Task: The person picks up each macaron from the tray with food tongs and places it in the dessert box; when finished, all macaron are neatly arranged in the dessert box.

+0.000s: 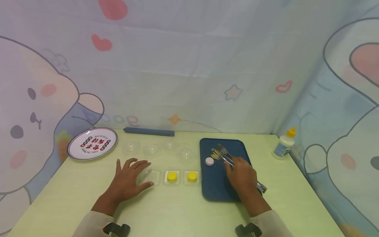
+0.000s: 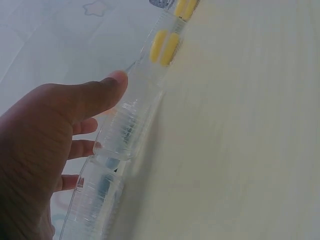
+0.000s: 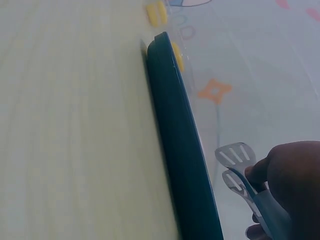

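Note:
My right hand [image 1: 243, 176] grips metal tongs [image 1: 227, 158] with slotted heads over the dark blue tray [image 1: 214, 187]. A pale pink macaron [image 1: 209, 161] lies on the tray beside the heads. Something yellow shows at the heads; whether it is between them is unclear. My left hand [image 1: 127, 181], thumb and fingers spread, is at the leftmost clear plastic box base [image 1: 153, 177], which has nothing in it. Contact with the base cannot be told. Two more clear bases, in a row to its right, each hold a yellow macaron [image 1: 172, 176], [image 2: 165, 47].
Several clear domed lids [image 1: 152, 149] lie behind the bases. A printed white plate [image 1: 93, 144] is at the back left, with a grey-blue rod [image 1: 149, 132] along the back edge. A glue-like bottle [image 1: 283, 146] with a yellow tip stands at the right.

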### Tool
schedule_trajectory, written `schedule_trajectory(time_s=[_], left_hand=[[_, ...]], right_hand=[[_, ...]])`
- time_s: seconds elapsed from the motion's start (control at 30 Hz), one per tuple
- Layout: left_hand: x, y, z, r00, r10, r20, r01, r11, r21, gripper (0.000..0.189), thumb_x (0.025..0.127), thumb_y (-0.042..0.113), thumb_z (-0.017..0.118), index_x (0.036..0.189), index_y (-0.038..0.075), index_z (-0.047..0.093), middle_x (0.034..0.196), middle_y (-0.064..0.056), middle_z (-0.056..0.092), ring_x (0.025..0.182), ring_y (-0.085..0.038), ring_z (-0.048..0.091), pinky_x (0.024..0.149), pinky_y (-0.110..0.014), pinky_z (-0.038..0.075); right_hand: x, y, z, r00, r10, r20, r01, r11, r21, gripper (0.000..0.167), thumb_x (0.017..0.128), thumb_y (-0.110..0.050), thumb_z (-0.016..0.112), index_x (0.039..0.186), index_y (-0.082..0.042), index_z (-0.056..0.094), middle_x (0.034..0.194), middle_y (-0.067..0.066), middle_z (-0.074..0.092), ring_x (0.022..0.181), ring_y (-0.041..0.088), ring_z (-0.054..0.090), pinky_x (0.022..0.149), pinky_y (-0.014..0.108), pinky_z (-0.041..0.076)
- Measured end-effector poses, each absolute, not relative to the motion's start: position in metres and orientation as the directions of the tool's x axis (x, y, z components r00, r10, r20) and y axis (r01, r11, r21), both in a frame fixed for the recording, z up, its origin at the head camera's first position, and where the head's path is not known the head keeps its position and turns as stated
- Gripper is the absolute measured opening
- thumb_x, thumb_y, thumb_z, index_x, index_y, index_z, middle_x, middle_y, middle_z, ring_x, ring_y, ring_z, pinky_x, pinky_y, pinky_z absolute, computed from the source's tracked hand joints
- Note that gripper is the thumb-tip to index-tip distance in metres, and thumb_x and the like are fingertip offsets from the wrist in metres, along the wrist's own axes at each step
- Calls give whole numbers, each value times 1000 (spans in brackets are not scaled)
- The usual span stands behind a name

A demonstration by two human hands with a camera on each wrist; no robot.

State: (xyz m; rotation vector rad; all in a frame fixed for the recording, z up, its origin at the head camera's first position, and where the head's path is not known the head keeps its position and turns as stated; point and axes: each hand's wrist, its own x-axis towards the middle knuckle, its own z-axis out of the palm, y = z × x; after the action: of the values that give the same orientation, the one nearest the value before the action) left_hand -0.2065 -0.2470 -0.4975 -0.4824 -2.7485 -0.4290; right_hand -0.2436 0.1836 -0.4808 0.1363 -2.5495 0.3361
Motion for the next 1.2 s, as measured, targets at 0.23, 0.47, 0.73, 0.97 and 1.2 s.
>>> schedule_trajectory(time_s=[0.23,0.47,0.73,0.97,1.2], left_hand=[[-207,-248,-498,-894,272,355,365,903,228,74,90,60,82,152,23,64,153,-3,66,147,-41,51,118,-93,14],[-205,-248,-495,-890,278,361,374,898,230,72,91,61,80,151,24,65,152,-2,68,145,-41,53,117,-94,15],[-205,-248,-497,-885,277,375,375,901,217,72,90,60,81,150,24,66,152,-2,68,145,-41,53,116,-94,15],[-205,-247,-497,-886,275,374,374,900,224,70,91,59,80,150,25,66,151,0,69,146,-41,52,117,-95,14],[-206,-247,-499,-885,278,373,377,898,226,69,92,58,81,150,24,66,151,-1,69,146,-41,52,116,-95,14]], right_hand=[[-246,183,-481,-875,-12,484,-132,968,-214,39,98,-32,83,118,1,79,107,20,79,92,40,79,70,59,64],[-246,183,-480,-916,0,402,-92,974,-209,41,99,-32,82,123,1,78,111,20,80,96,38,79,74,57,64],[-250,185,-482,-927,-3,376,-89,974,-210,33,99,-33,82,111,-2,79,98,17,79,82,34,77,64,53,60],[-249,184,-480,-921,8,390,-87,971,-225,31,99,-35,81,101,-4,77,83,15,76,68,28,68,55,49,52],[-245,184,-480,-863,-15,505,-156,959,-237,33,95,-32,87,112,-4,81,86,18,78,73,35,73,57,54,56]])
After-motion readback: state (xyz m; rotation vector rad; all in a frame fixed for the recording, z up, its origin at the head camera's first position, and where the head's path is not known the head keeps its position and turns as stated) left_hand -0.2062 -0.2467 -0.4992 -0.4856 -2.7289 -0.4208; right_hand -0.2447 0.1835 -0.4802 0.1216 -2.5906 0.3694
